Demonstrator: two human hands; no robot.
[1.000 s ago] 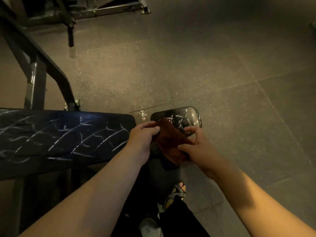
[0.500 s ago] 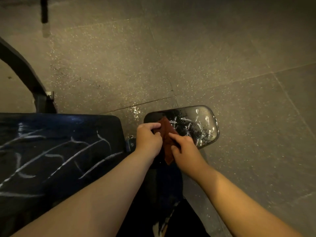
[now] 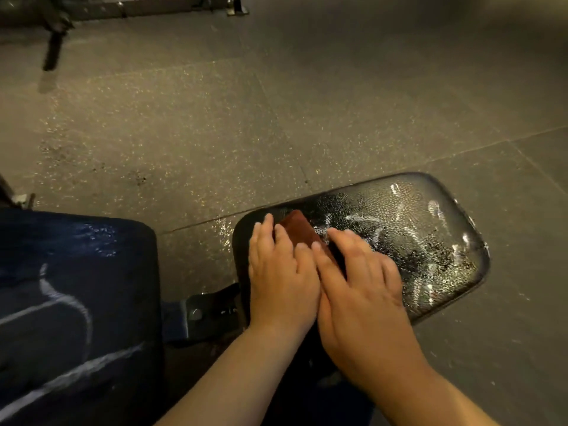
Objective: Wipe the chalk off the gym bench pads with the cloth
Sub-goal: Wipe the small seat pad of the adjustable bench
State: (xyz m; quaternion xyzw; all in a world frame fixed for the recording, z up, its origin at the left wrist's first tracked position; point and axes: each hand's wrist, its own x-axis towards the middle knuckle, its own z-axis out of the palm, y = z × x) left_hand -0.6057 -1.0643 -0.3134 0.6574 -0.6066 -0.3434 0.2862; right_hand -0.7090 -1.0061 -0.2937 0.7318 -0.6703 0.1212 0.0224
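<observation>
Left hand point(image 3: 281, 281), right hand point(image 3: 359, 290) no longer pinching, flat on cloth point(image 3: 299, 230) at pad point(image 3: 430, 241) edge

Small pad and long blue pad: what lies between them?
Head view: speckled floor fills the far part of the gap; nearer the person a bolted metal bracket spans it.

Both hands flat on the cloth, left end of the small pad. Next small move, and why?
Probably slide the cloth rightward across the small pad, pressing down. The left hand and right hand lie flat on it at the pad's left end, and white chalk streaks cover the surface to the right.
</observation>
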